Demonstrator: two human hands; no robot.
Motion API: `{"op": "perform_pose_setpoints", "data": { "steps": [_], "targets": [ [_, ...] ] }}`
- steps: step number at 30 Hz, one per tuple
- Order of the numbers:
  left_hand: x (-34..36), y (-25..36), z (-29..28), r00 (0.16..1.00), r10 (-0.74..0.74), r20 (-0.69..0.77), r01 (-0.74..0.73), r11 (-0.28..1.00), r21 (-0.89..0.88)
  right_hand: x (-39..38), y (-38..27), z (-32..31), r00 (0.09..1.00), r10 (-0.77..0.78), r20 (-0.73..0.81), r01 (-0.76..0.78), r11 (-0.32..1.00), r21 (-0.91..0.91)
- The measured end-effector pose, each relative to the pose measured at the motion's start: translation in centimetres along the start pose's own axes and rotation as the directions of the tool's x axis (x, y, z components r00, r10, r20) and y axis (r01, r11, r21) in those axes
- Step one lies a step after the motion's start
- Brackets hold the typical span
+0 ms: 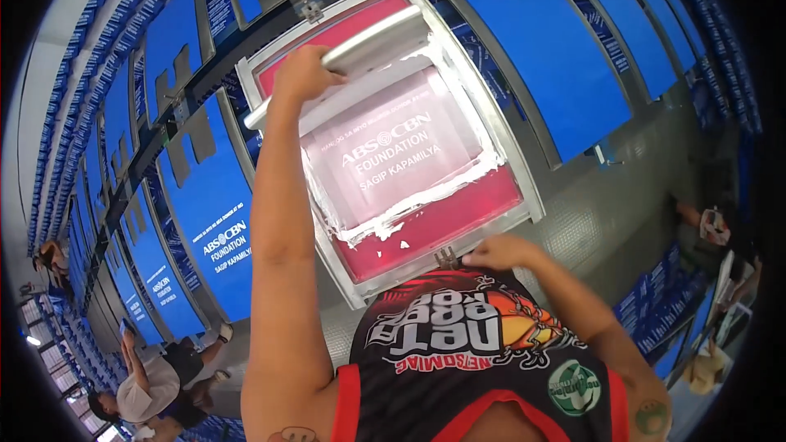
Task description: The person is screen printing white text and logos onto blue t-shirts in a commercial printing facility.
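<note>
My left hand (307, 74) is closed around the left part of a long pale squeegee (381, 37), which lies slantwise across the far part of a silk-screen frame (528, 188). The screen's mesh (385, 143) shows pinkish with white lettering, between red borders. Thick white ink (417, 203) lines the near side and edges of the printed area, with a few blobs on the red strip. At the near edge of the frame, my right hand (495, 252) has its fingers curled on the rim, beside a small metal clip (446, 259).
Bright blue sheets (540, 57) lie on metal boards in rows to both sides, some with white print (225, 237). Another person (151, 389) is at the lower left, and a person's arm (692, 214) shows at the right. Blue printed pieces hang in rows along the far left.
</note>
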State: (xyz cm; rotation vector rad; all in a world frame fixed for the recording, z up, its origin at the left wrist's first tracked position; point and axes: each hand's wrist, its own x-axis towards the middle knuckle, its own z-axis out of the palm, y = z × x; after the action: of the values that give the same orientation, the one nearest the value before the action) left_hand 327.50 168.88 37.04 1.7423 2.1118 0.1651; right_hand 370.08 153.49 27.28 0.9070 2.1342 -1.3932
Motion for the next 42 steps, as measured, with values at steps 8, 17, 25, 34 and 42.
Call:
{"op": "perform_pose_setpoints", "data": {
  "steps": [8,17,25,34,42],
  "targets": [
    [-1.0,1.1,3.9,0.989,-0.062,-0.134,0.085,0.982,0.169,-0.6,-3.1,5.6,0.963,0.256,-0.080,-0.142,0.739,0.659],
    [-4.4,1.8,3.2,0.981,0.008,-0.194,0.040,0.969,0.243,-4.6,-7.1,3.9,0.964,0.123,-0.236,0.069,0.741,0.667],
    [-23.5,12.6,17.4,0.955,0.003,-0.298,0.068,0.971,0.228,-0.2,-1.9,7.5,0.943,0.139,-0.302,0.079,0.789,0.609],
    [-13.0,9.0,6.3,0.974,-0.077,-0.214,0.109,0.984,0.144,-0.6,-1.6,7.7,0.942,0.132,-0.308,0.111,0.746,0.657],
    [-11.9,6.4,18.3,0.839,0.172,-0.516,-0.077,0.977,0.199,-0.9,-2.2,6.7,0.941,0.209,-0.265,0.017,0.756,0.655]
  ]
}}
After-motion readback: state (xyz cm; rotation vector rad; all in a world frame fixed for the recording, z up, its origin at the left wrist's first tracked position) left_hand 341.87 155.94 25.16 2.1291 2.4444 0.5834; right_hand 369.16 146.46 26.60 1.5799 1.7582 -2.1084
